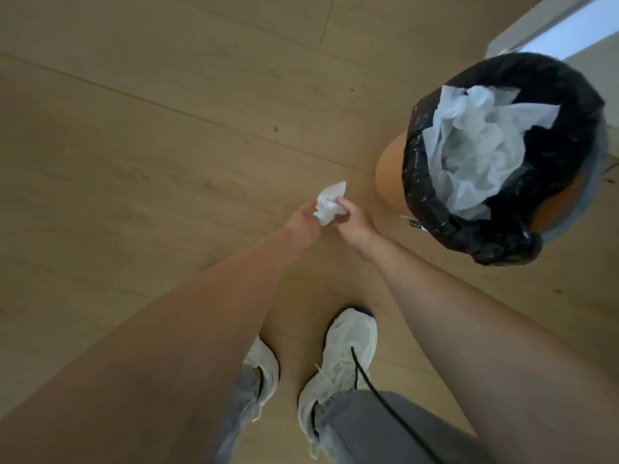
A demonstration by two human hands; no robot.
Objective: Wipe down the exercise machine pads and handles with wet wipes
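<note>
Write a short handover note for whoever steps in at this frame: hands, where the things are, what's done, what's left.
Left hand and right hand: both pinch one crumpled white wet wipe, held over the light wooden floor.
Orange round bin with black plastic liner: stands to the right of the hands, already holding a heap of crumpled white wipes.
Done: several wipes binned.
Left: probably drop this wipe in the bin. No exercise machine is in view, so what remains unwiped cannot be told.
</note>
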